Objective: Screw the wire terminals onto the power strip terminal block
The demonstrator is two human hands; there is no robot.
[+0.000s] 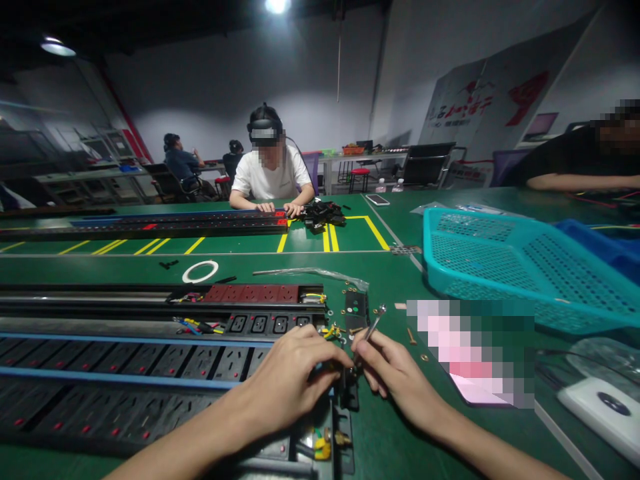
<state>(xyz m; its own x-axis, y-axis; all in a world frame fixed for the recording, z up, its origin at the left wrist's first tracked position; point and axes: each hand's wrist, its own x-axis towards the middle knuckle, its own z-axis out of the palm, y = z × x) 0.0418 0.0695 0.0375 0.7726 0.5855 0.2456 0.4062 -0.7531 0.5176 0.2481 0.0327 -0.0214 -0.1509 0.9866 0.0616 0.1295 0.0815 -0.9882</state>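
Note:
Several long black power strips lie side by side on the green table in front of me. My left hand is closed, its fingertips pinching the end of the nearest strip by its yellow and blue wires. My right hand is closed on a thin metal tool, probably a screwdriver, whose tip points up and away. A black end cap and small brass screws lie just beyond my hands.
A teal mesh basket stands at the right, a white device near the right edge. A white ring and a plastic bag lie further out. Across the table a person in a white shirt handles another strip; a person's arm rests far right.

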